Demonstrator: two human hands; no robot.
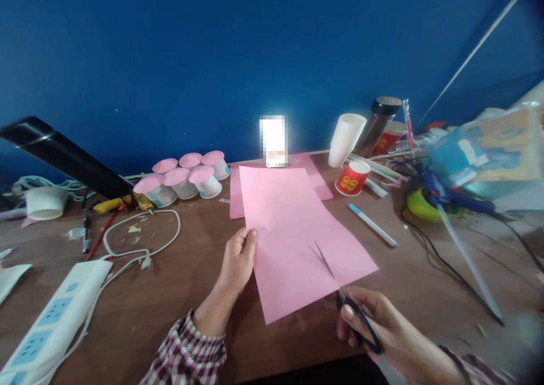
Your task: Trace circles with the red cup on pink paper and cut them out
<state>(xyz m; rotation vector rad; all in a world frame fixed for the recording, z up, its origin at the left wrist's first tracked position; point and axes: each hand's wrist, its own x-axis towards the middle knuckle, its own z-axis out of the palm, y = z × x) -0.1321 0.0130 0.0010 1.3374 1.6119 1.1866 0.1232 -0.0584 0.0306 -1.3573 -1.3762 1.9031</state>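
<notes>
A large sheet of pink paper (289, 221) is held up over the desk, its left edge pinched by my left hand (238, 257) with the thumb on top. Black-handled scissors (359, 320) are gripped in my right hand (378, 317), fingers wrapped round the handles. One scissor blade lies over the sheet's near edge, pointing up and left; the other blade is hidden, probably beneath the paper. More pink paper (317, 175) lies flat behind the held sheet.
Several small cups with pink tops (204, 181) stand at the back left. A red paper cup (352, 178), white cups (346, 138) and a marker (373, 225) are on the right. A power strip (55, 323) lies front left, a glue gun (450, 195) far right.
</notes>
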